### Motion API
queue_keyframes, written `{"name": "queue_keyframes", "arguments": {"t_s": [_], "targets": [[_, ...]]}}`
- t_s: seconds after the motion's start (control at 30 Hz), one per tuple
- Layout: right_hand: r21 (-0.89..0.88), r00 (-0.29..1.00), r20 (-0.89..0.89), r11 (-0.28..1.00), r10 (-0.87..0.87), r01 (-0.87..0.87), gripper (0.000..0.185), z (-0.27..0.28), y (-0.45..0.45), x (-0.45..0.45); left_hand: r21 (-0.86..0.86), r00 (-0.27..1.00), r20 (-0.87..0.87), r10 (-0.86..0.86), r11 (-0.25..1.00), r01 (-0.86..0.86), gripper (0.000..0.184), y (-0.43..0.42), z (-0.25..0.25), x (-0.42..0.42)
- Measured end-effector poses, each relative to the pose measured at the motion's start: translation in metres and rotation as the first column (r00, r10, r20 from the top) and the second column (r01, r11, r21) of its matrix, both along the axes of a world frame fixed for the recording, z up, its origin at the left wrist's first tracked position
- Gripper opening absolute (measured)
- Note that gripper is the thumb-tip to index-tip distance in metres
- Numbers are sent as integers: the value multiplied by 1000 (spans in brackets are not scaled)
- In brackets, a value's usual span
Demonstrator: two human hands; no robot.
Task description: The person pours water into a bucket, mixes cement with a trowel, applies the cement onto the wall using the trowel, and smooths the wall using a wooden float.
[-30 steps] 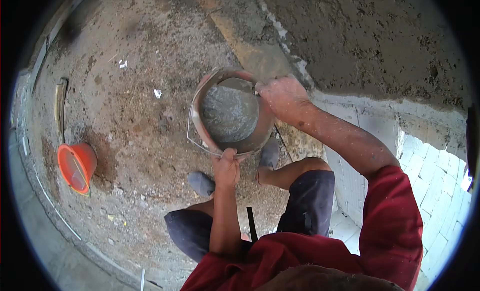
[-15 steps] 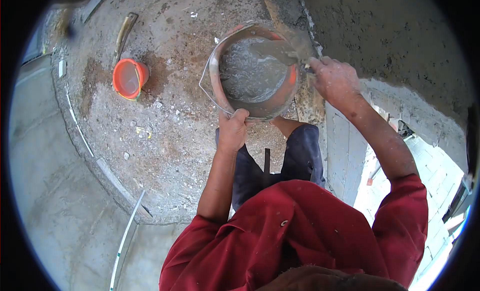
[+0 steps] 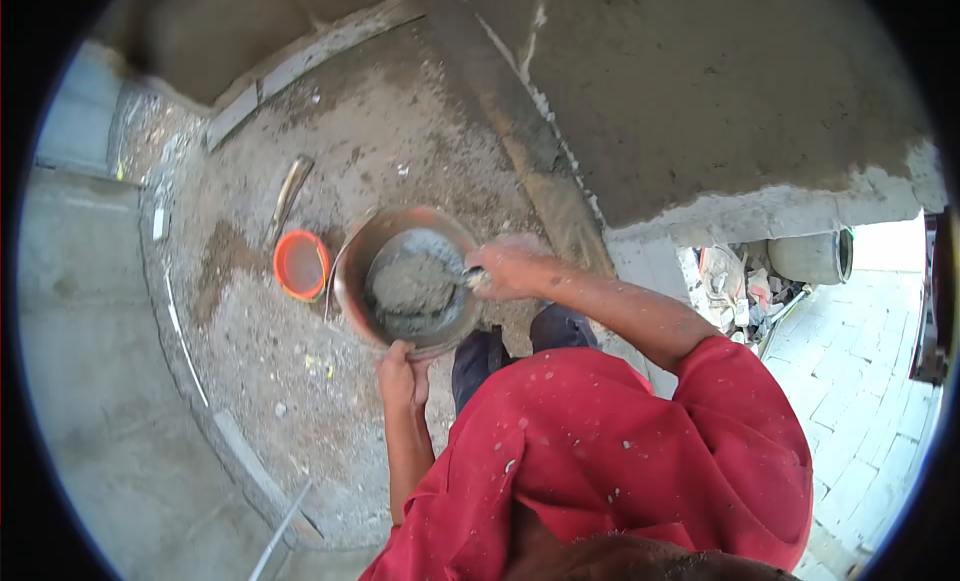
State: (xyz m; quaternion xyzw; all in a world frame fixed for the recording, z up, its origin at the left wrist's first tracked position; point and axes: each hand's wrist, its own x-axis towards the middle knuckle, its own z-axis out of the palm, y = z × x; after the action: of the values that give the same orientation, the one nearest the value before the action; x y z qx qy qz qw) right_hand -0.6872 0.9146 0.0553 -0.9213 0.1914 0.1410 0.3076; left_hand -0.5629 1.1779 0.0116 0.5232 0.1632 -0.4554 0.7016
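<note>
A large mortar-smeared bucket (image 3: 349, 299) is tilted so that I look into its mouth. Grey wet mortar (image 3: 412, 284) lies inside it. My left hand (image 3: 398, 374) grips the near rim, its thumb over the edge and the fingers partly hidden underneath. At the bucket's right side, my right hand (image 3: 513, 267) is closed around the handle of a trowel (image 3: 477, 279). The trowel's blade is inside the bucket and cannot be told apart from the mortar.
A small orange bucket (image 3: 301, 265) holding greyish liquid stands left of the large one. Beyond it a curved wooden piece (image 3: 289, 194) lies on the rough ground. Freshly plastered wall (image 3: 740, 101) rises at the right. Pale paving (image 3: 850, 371) and rubble show past its edge.
The view has shifted, with more wall showing at the top. The large bucket now appears lower and further left, nearer the orange bucket. The trowel has moved from the rim down into the mortar.
</note>
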Motion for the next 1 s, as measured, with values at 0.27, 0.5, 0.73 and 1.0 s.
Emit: {"name": "queue_keyframes", "arguments": {"t_s": [0.27, 0.5, 0.73, 1.0], "targets": [[288, 933, 357, 944, 49, -160, 45, 28, -7, 55, -69, 955, 27, 295, 954, -292, 67, 38, 13, 11], [881, 983, 153, 465, -99, -90, 37, -18, -179, -13, 74, 910, 100, 402, 909, -410, 69, 38, 14, 1], [299, 464, 470, 630, -751, 717, 31, 154, -356, -225, 121, 923, 37, 383, 915, -384, 68, 14, 19, -11], [-191, 859, 300, 856, -415, 480, 39, 150, -217, -152, -26, 986, -37, 162, 986, -163, 63, -64, 16, -2]]}}
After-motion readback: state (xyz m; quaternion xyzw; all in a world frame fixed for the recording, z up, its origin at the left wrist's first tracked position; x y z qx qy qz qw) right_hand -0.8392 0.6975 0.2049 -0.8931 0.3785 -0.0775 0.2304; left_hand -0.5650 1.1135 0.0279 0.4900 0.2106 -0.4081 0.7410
